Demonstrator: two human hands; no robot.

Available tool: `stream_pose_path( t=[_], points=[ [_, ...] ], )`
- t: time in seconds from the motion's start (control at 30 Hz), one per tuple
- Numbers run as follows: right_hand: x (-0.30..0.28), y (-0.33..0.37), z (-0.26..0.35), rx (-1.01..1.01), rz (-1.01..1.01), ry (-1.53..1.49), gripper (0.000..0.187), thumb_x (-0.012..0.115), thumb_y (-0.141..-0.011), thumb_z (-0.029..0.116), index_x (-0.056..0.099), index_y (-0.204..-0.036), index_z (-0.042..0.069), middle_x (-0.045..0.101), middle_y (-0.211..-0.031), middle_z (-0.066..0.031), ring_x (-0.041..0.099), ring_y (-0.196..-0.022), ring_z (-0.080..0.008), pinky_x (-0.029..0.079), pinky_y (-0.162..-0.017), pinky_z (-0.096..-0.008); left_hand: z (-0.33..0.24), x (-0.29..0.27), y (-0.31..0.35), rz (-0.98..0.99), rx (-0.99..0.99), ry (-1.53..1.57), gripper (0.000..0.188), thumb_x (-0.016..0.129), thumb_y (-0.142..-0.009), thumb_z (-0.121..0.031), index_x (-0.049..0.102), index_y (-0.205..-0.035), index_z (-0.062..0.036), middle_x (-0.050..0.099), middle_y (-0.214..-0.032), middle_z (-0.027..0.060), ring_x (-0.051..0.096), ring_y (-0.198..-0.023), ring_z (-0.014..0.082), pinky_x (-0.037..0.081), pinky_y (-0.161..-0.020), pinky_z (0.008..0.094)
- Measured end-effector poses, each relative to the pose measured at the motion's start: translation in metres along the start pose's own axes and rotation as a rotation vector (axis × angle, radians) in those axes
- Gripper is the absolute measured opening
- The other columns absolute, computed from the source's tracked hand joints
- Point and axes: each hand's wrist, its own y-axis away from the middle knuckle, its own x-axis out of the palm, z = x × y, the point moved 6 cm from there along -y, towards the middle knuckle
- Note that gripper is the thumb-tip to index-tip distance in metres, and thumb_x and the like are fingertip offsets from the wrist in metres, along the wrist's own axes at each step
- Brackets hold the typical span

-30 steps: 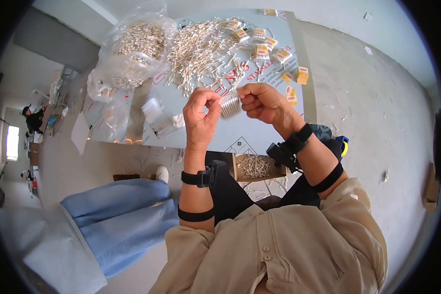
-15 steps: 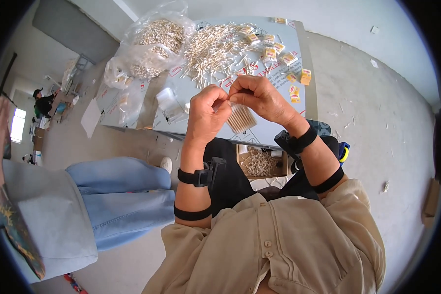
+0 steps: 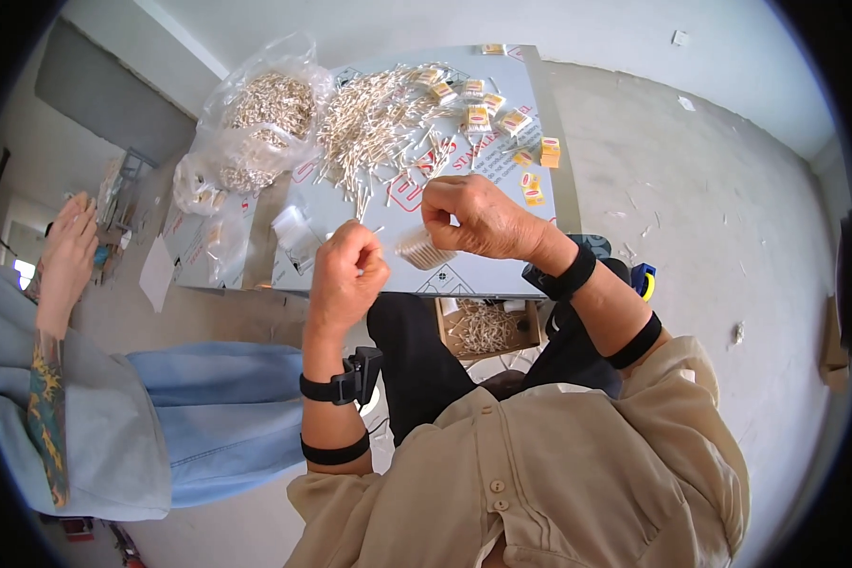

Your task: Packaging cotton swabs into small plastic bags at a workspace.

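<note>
My right hand [image 3: 478,216] is closed in a pinch beside a small clear pack of cotton swabs [image 3: 424,249]. The pack sits tilted at the fingers, its swabs lined up in a row, over the near part of the table. My left hand [image 3: 347,270] is curled into a fist near the table's front edge, apart from the pack. What its fingers hold, if anything, is hidden. Beyond both hands lies a big loose heap of cotton swabs [image 3: 374,118] on the table [image 3: 350,270].
A large clear bag of swabs [image 3: 270,104] stands far left. Small yellow-labelled swab packs [image 3: 478,117] and a yellow box [image 3: 550,152] lie right. Clear plastic bags [image 3: 295,229] rest near left. A cardboard box of swabs [image 3: 488,329] is below. A person [image 3: 71,407] is at left.
My hands have parted: the left moved down and left, away from the pack. The pack has tilted at my right hand. The neighbouring person's hand has lifted into fuller view, and the whole view has shifted.
</note>
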Motion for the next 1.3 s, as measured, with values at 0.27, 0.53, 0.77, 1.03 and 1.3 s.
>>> stream_pose_path(
  t=[0.27, 0.53, 0.77, 1.03, 1.3],
  points=[
    [0.007, 0.002, -0.011, 0.214, -0.114, -0.304, 0.009, 0.06, -0.08, 0.004, 0.053, -0.078, -0.002, 0.049, -0.068, -0.004, 0.045, -0.064, -0.0089, 0.038, -0.056, -0.0261, 0.036, -0.008, 0.024, -0.241, -0.206, 0.395, 0.042, 0.066, -0.082, -0.011, 0.055, -0.121, -0.0052, 0.055, -0.116, 0.0066, 0.053, -0.101, 0.0134, 0.045, -0.077, 0.0267],
    [0.043, 0.007, -0.008, 0.149, 0.024, -0.231, 0.009, 0.061, -0.074, 0.002, 0.053, -0.077, -0.001, 0.051, -0.069, -0.0113, 0.051, -0.061, -0.023, 0.041, -0.056, -0.0324, 0.03, 0.041, 0.034, -0.307, -0.282, 0.716, 0.004, 0.064, -0.084, 0.002, 0.062, -0.081, 0.0, 0.063, -0.075, -0.0002, 0.054, -0.068, 0.0044, 0.044, -0.064, 0.0204],
    [0.01, 0.033, -0.078, 0.537, -0.158, -0.332, 0.021, 0.071, -0.078, 0.01, 0.059, -0.092, -0.001, 0.06, -0.085, -0.0018, 0.054, -0.076, -0.0128, 0.044, -0.068, -0.0268, 0.065, 0.007, 0.052, -0.517, -0.345, 0.611, 0.003, 0.065, -0.082, 0.004, 0.064, -0.08, 0.0023, 0.066, -0.081, 0.0039, 0.058, -0.076, 0.0075, 0.046, -0.072, 0.0225],
    [0.115, 0.05, -0.071, 0.528, 0.142, -0.609, 0.037, 0.074, -0.079, 0.012, 0.061, -0.112, 0.0, 0.066, -0.093, -0.0035, 0.057, -0.089, -0.0089, 0.046, -0.081, -0.0274, 0.062, 0.049, 0.034, -0.412, -0.299, 0.758, 0.004, 0.062, -0.086, 0.002, 0.063, -0.082, 0.0007, 0.065, -0.09, 0.0044, 0.056, -0.079, 0.0079, 0.045, -0.073, 0.0223],
    [0.131, 0.046, -0.105, 0.658, 0.041, -0.787, 0.015, 0.059, -0.087, 0.004, 0.062, -0.1, -0.003, 0.065, -0.083, -0.0046, 0.059, -0.071, -0.0089, 0.049, -0.063, -0.0234, 0.125, 0.061, 0.07, -0.668, -0.524, 0.898, 0.01, 0.063, -0.09, -0.009, 0.062, -0.083, -0.0024, 0.061, -0.079, -0.0014, 0.052, -0.075, 0.0051, 0.043, -0.07, 0.022]
  ],
)
